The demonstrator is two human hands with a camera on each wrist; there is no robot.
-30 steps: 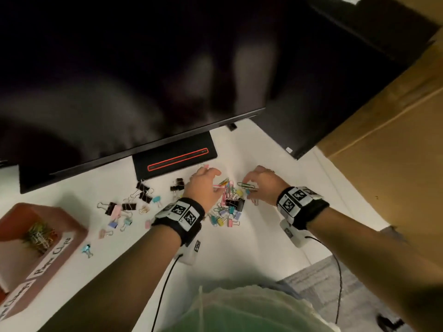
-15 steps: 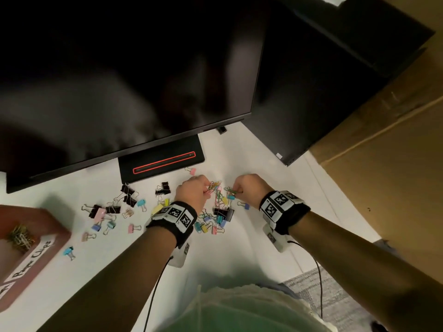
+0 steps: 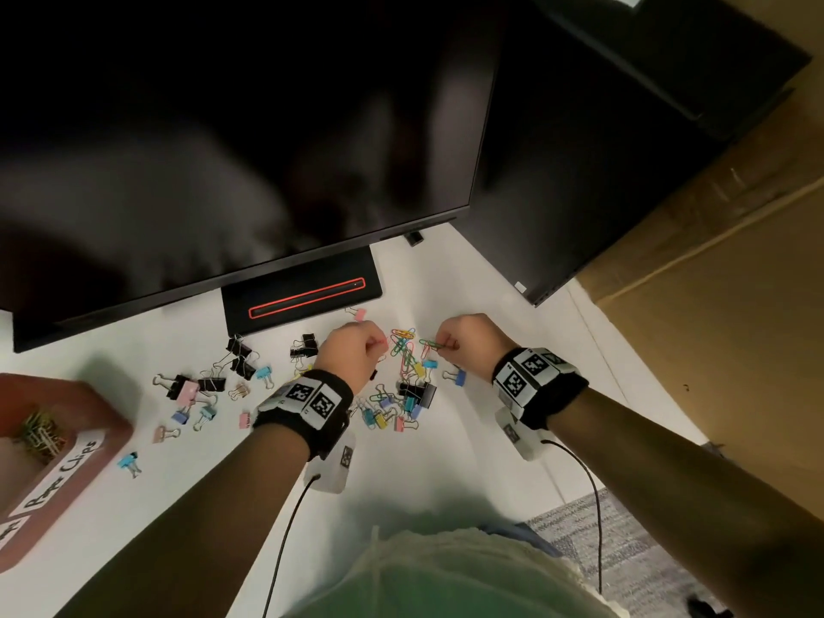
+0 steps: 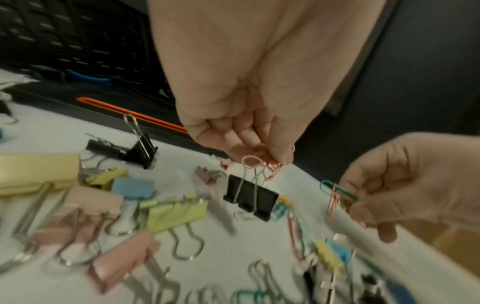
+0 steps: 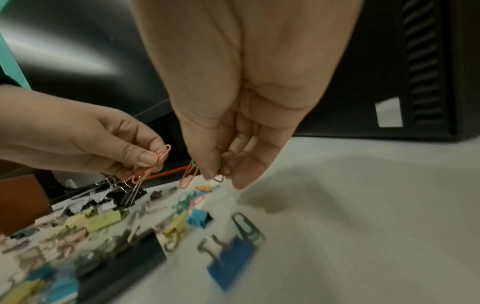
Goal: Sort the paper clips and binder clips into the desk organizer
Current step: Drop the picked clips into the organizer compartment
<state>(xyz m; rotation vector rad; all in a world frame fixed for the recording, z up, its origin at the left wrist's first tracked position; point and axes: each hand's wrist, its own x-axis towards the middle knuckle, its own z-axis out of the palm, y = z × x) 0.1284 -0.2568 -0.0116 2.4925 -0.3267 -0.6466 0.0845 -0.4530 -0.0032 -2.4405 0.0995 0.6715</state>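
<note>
My left hand (image 3: 356,350) hovers above the clip pile and pinches a few pink paper clips (image 4: 270,166) between thumb and fingers. My right hand (image 3: 463,345) is lifted beside it and pinches green and pink paper clips (image 3: 431,344) (image 5: 191,174). Between the two hands a loose bunch of coloured paper clips (image 3: 403,345) lies on the white desk (image 3: 446,461). Binder clips in black, pink, blue and yellow (image 3: 209,385) are scattered to the left and below the hands. The brown desk organizer (image 3: 102,417) sits at the far left, with paper clips (image 3: 40,432) in its labelled compartment.
A monitor (image 3: 223,149) overhangs the desk, its black stand base with a red line (image 3: 303,296) just behind the clips. A second dark screen (image 3: 602,171) stands to the right, with cardboard (image 3: 713,327) beyond. Wrist cables trail toward my body.
Both hands closed on paper clips from the pile and lifted them off the desk, moving slightly apart. The camera view shifted, so the organizer slid further left.
</note>
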